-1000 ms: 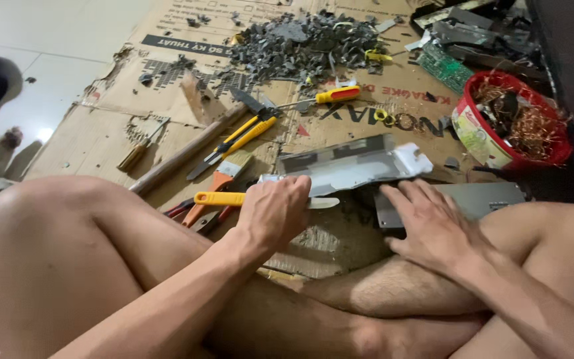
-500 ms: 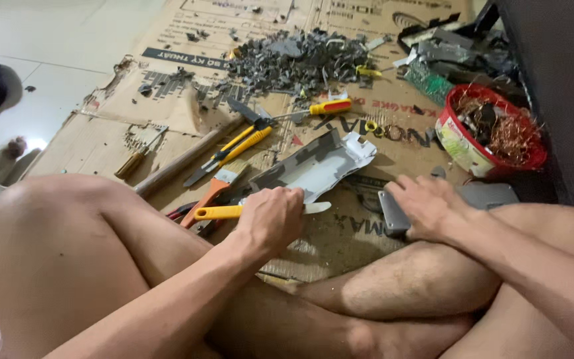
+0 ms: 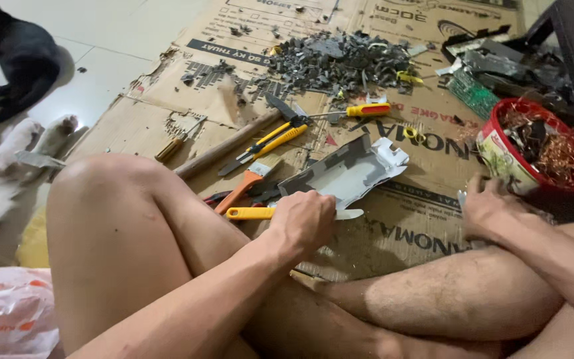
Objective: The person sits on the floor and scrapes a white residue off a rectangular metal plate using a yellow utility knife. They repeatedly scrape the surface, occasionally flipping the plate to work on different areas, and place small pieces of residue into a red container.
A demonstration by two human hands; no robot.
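Note:
I sit cross-legged on flattened cardboard. My left hand is closed on the near edge of a bent grey metal casing that lies open side up. The same hand lies over a yellow-handled knife, whose blade tip pokes out to the hand's right. My right hand is curled beside my right knee, just below a red bowl. It grips a small grey metal piece that is mostly hidden by the fingers.
The red bowl holds copper wire and scraps. A pile of grey metal bits, yellow pliers, a screwdriver, a wooden-handled hammer, an orange-handled tool and a green circuit board lie about. Two animals rest at left.
The casing has swung round and come nearer my left hand. My right hand has drawn back to the right with the grey piece, toward the red bowl.

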